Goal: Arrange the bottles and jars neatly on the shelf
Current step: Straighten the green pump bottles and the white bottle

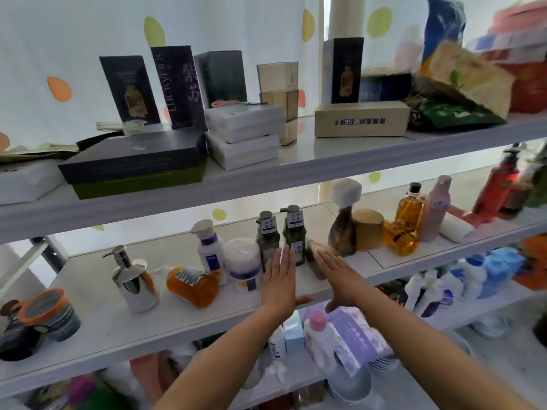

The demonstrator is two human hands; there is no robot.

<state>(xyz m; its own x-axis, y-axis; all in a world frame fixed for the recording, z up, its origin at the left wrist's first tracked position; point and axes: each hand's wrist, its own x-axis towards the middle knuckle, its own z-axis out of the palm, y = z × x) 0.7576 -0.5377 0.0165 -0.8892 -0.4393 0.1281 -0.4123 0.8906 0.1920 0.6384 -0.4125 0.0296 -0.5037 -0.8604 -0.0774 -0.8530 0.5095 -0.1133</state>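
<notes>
- The left hand and right hand are being held flat over the front of the middle shelf. Both are fully spread, fingers straight, and nothing is being gripped by either.
- The green pump bottles (two, upright, side by side) are being framed just behind the left fingertips. Contact cannot be told.
- A brownish item is being partly covered by the right fingers. It is too blurred to be named.
- Risk, as judged: if the green pair is being pushed by flat palms rather than grasped, the tall narrow bodies are being invited to topple, backward or into the white jar just beside them.
- Risk: the orange bottle is lying on its side near the shelf's front edge. A careless sweep of the left forearm is likely to send it rolling off.
- Risk: an amber bottle is also lying down on the right, touching upright neighbours. A nudge there is likely to be passed along the row.
- Risk: the brownish item is being hidden under the right hand, so it could be dragged unnoticed.
</notes>
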